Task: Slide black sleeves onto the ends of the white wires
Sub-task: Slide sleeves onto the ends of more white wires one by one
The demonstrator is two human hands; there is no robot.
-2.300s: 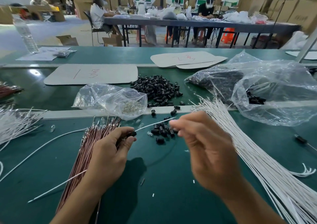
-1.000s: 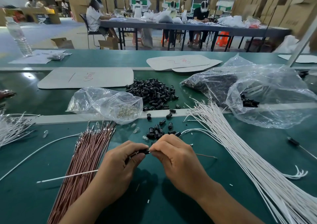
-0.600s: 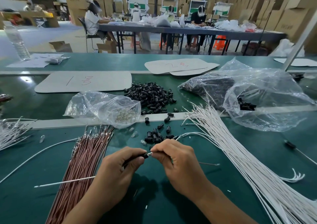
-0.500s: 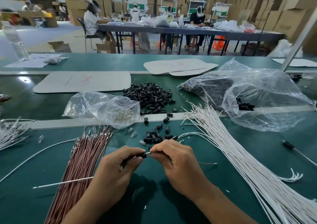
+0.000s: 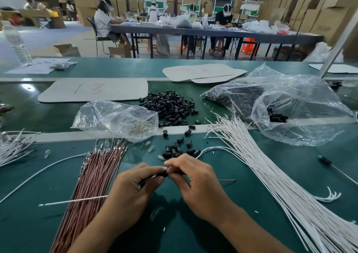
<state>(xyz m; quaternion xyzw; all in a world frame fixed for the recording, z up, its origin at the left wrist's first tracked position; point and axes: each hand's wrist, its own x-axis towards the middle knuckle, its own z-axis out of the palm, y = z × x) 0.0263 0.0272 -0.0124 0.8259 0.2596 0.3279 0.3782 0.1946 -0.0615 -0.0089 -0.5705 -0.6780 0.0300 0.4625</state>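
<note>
Hidden: the joint where the black sleeve (image 5: 163,174) met the wire end lay under the fingertips and could not be made out.
Left hand (image 5: 133,187): thumb and forefinger were clamped on the white wire (image 5: 77,200) just behind the sleeve, and its tail ran out to the left.
Right hand (image 5: 195,179): curled fingers were pinched together on the sleeve's other end.
Sleeve: a short, dark, tube-like piece, held just above the desk (image 5: 193,233) between the two hands.
Loose sleeves (image 5: 170,105): a glossy black heap beyond the hands.
White wires (image 5: 271,175): a thin, smooth fan of wires to the right, cut off at the frame edge.
Brown wires (image 5: 93,179): a straight bundle with metal tips.
Bags (image 5: 116,117): crinkled clear plastic.
Change: the bright tip seen between the hands half a second before was now covered, and the fingertips had closed the gap.
</note>
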